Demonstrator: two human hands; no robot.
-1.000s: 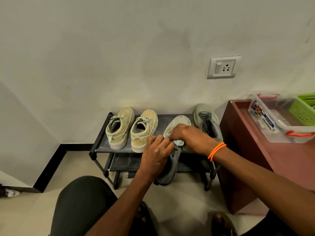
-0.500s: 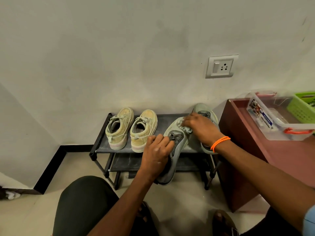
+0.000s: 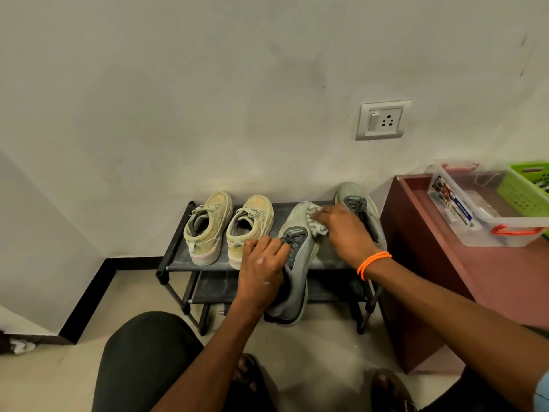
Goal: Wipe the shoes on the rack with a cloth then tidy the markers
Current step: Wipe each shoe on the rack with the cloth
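Black two-tier shoe rack (image 3: 178,254) against a pale wall. The left hand (image 3: 261,275) grips a grey sneaker (image 3: 297,281) at its laced middle, fingers curled over the opening; the shoe's heel overhangs the front edge of the top shelf and its toe points toward the wall. The right hand (image 3: 346,233), an orange bracelet (image 3: 372,263) at its wrist, presses a pale cloth (image 3: 316,223) against the sneaker's toe, fingers closed around the fabric. A second grey sneaker (image 3: 355,200) stands at the shelf's right rear corner. Two tan shoes (image 3: 228,227) sit side by side on the left half. A clear plastic box (image 3: 463,209) and a green basket (image 3: 525,188) rest on a maroon table (image 3: 505,278) to the right; markers cannot be made out.
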